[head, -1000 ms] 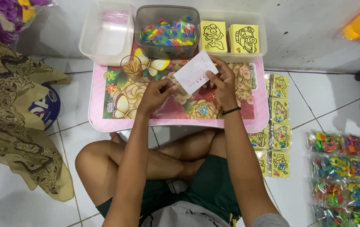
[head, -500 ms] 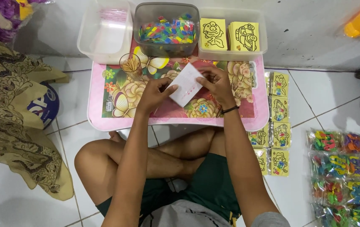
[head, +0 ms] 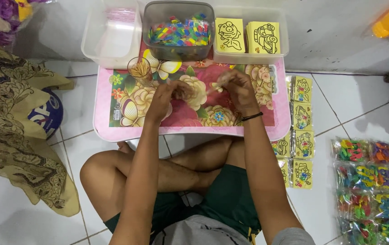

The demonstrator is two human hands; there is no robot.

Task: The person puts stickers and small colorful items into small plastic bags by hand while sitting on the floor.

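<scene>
Both forearms reach forward over the crossed legs to the middle of the small pink flowered counter [head: 113,131], where the two hands meet just above its surface. The left hand [head: 166,96] is curled into a loose fist, knuckles up, fingers closed together; what it grips is hidden inside the fist. The right hand [head: 237,88], with a black band at the wrist, is also curled, its fingers pinched on a thin pale stick [head: 215,87] that points toward the left hand. Half a second ago both hands held a white card flat between them near the counter's centre; that card no longer shows, and the hands have drawn closer and tightened. The stick is slim and light-coloured, blurred, so its exact kind is hard to tell. Toward the counter's far left stands a small clear cup [head: 139,69] of similar sticks. Along the far edge sit three tubs: a clear tub [head: 95,43] at the left, a grey tub [head: 178,50] of bright coloured pieces in the middle, and a white tub [head: 281,43] holding yellow picture cards [head: 229,34] at the right.
</scene>
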